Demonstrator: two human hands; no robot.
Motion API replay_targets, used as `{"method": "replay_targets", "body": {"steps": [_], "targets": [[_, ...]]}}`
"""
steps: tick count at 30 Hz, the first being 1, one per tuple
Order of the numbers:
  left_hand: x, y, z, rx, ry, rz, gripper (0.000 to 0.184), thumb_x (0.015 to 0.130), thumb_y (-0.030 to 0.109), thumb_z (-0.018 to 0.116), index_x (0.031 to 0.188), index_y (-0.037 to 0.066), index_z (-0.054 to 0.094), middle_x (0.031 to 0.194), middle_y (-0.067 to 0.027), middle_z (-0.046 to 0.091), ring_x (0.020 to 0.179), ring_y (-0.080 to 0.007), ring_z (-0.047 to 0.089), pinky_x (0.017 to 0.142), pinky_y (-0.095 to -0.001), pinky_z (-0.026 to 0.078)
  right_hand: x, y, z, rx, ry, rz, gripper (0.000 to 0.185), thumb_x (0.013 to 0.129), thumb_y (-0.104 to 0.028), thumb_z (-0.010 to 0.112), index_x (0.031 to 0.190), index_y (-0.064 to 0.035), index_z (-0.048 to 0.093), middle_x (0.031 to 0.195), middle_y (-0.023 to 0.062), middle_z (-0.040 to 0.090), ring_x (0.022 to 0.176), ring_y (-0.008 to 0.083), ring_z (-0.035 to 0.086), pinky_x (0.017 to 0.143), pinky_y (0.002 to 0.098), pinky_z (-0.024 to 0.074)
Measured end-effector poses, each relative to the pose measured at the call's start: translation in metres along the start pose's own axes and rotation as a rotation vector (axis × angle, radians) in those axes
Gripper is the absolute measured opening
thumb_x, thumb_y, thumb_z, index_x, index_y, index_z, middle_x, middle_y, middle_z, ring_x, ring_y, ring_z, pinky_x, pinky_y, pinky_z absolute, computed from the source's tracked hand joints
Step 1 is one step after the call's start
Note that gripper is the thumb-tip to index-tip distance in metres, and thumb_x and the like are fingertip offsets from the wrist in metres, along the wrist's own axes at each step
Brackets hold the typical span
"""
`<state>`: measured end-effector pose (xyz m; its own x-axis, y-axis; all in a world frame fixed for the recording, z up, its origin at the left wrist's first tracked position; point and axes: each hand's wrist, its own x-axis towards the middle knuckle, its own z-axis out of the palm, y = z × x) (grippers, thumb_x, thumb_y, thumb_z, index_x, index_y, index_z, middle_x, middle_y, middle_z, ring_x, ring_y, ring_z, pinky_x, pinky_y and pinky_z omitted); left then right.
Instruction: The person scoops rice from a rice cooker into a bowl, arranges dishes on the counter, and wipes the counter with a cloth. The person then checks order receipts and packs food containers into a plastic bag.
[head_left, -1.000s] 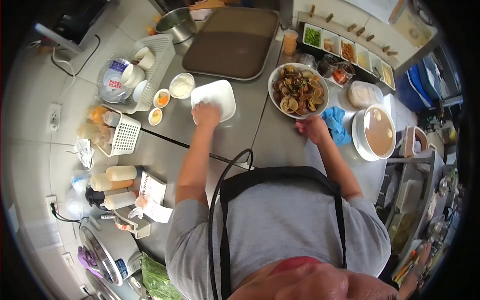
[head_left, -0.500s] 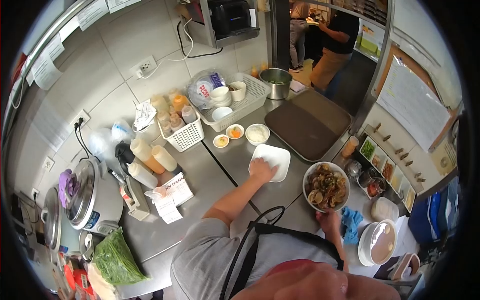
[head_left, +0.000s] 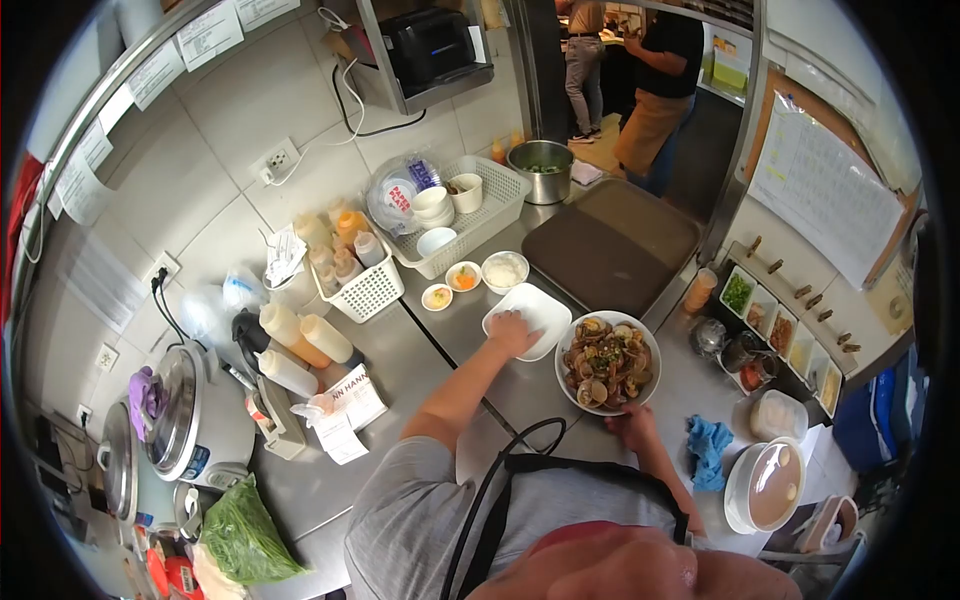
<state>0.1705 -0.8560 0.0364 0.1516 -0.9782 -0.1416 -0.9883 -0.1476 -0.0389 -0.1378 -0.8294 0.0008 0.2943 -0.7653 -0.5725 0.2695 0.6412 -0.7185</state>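
Observation:
My left hand (head_left: 512,335) rests over the left side of a white rounded-square dish (head_left: 540,318), its fingers bent over the rim and inside; the dish holds no food. Beside it, almost touching, stands a white bowl (head_left: 650,375) heaped with cooked clams (head_left: 606,362) in a brown sauce with green bits. My right hand (head_left: 630,425) grips this bowl at its near rim, with the fingertips partly hidden beneath it. Just behind the dish are a bowl of white rice (head_left: 505,270) and two small side-dish cups (head_left: 463,277).
A brown tray (head_left: 610,245) lies at the back, beside a steel pot (head_left: 540,180). Squeeze bottles (head_left: 290,330) and baskets (head_left: 455,240) line the left wall. Right are a blue cloth (head_left: 708,450), a lidded white bowl (head_left: 735,490) and a garnish rack (head_left: 780,335). Two people stand beyond the opening.
My right hand has slid the clam bowl left, close beside the white dish. The dish has turned a little under my left hand. The view has shifted slightly.

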Motion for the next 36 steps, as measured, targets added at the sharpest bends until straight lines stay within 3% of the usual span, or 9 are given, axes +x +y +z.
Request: {"method": "replay_targets", "body": {"steps": [10, 13, 15, 18, 21, 25, 28, 31, 36], "targets": [[0.005, -0.006, 0.002, -0.042, -0.025, -0.011, 0.044, 0.078, 0.045, 0.039, 0.087, 0.007, 0.06, 0.094, -0.0135, 0.054, 0.093, -0.027, 0.05, 0.079, -0.0423, 0.039, -0.035, -0.037, 0.007, -0.27, -0.034, -0.012, 0.035, 0.077, -0.013, 0.048, 0.107, -0.0012, 0.035, 0.076, 0.0146, 0.055, 0.054, 0.0255, 0.057, 0.045, 0.0343, 0.0473], [-0.014, -0.006, -0.007, -0.045, 0.099, 0.0, 0.036, 0.076, 0.038, 0.045, 0.085, 0.007, 0.06, 0.087, -0.0129, 0.056, 0.085, -0.0268, 0.054, 0.073, -0.0406, 0.042, -0.015, -0.03, -0.046, -0.433, 0.078, -0.335, 0.046, 0.076, -0.016, 0.05, 0.117, -0.0068, 0.032, 0.078, 0.0125, 0.057, 0.057, 0.0214, 0.057, 0.049, 0.0276, 0.0466], [-0.042, 0.003, -0.021, -0.2, 0.217, 0.066, 0.03, 0.076, 0.033, 0.049, 0.084, 0.006, 0.059, 0.084, -0.0124, 0.056, 0.079, -0.0251, 0.055, 0.068, -0.0375, 0.044, -0.011, -0.035, -0.084, -0.719, 0.223, -0.651, 0.048, 0.073, -0.017, 0.053, 0.119, -0.0106, 0.037, 0.089, 0.0121, 0.056, 0.076, 0.0238, 0.056, 0.063, 0.0326, 0.045], [-0.075, 0.026, -0.031, -0.586, 0.115, 0.274, 0.023, 0.075, 0.026, 0.054, 0.083, 0.005, 0.057, 0.079, -0.0105, 0.056, 0.07, -0.0209, 0.056, 0.061, -0.0324, 0.045, -0.045, -0.056, -0.09, -1.387, 0.756, -0.843, 0.046, 0.068, -0.019, 0.056, 0.112, -0.0123, 0.046, 0.104, 0.0116, 0.05, 0.099, 0.0276, 0.046, 0.079, 0.0412, 0.0374], [-0.084, 0.048, -0.04, -0.85, 0.047, 0.391, 0.019, 0.076, 0.021, 0.056, 0.085, 0.004, 0.055, 0.074, -0.0066, 0.055, 0.065, -0.0147, 0.053, 0.057, -0.0279, 0.044, -0.046, -0.043, -0.099, -1.54, 0.8, -0.457, 0.046, 0.065, -0.02, 0.057, 0.11, -0.0125, 0.048, 0.114, 0.0108, 0.043, 0.109, 0.0294, 0.036, 0.088, 0.0453, 0.028], [-0.074, 0.057, -0.07, -1.085, 0.018, 0.294, 0.017, 0.077, 0.017, 0.055, 0.087, 0.004, 0.053, 0.07, -0.0015, 0.053, 0.062, -0.0081, 0.047, 0.055, -0.0239, 0.041, -0.041, -0.028, -0.105, -1.57, 0.775, -0.58, 0.045, 0.066, -0.023, 0.055, 0.11, -0.014, 0.049, 0.115, 0.0104, 0.043, 0.11, 0.0311, 0.035, 0.091, 0.0463, 0.0252], [-0.067, 0.06, -0.072, -0.987, 0.027, 0.222, 0.015, 0.079, 0.018, 0.053, 0.074, 0.004, 0.052, 0.06, 0.0013, 0.05, 0.056, -0.0065, 0.044, 0.053, -0.0213, 0.039, -0.051, -0.027, -0.106, -1.582, 0.731, -0.588, 0.045, 0.066, -0.023, 0.055, 0.109, -0.0138, 0.049, 0.116, 0.0105, 0.042, 0.11, 0.0322, 0.034, 0.091, 0.0465, 0.0244], [-0.055, 0.053, -0.07, -1.021, -0.07, 0.126, 0.019, 0.08, 0.019, 0.052, 0.067, 0.005, 0.05, 0.054, 0.0025, 0.048, 0.054, -0.0058, 0.045, 0.052, -0.0211, 0.038, -0.082, -0.037, -0.083, -1.651, 1.01, -0.564, 0.042, 0.067, -0.019, 0.054, 0.108, -0.0135, 0.05, 0.114, 0.0111, 0.044, 0.108, 0.0318, 0.037, 0.087, 0.0466, 0.03], [-0.026, 0.018, -0.084, -1.169, -0.004, 0.132, 0.016, 0.081, 0.022, 0.05, 0.074, 0.007, 0.051, 0.061, 0.0023, 0.051, 0.057, -0.0049, 0.049, 0.051, -0.02, 0.039, -0.066, -0.026, -0.116, -1.548, 0.839, -0.663, 0.032, 0.067, -0.01, 0.051, 0.099, -0.012, 0.055, 0.103, 0.012, 0.049, 0.092, 0.0317, 0.045, 0.074, 0.0423, 0.0398]]}}
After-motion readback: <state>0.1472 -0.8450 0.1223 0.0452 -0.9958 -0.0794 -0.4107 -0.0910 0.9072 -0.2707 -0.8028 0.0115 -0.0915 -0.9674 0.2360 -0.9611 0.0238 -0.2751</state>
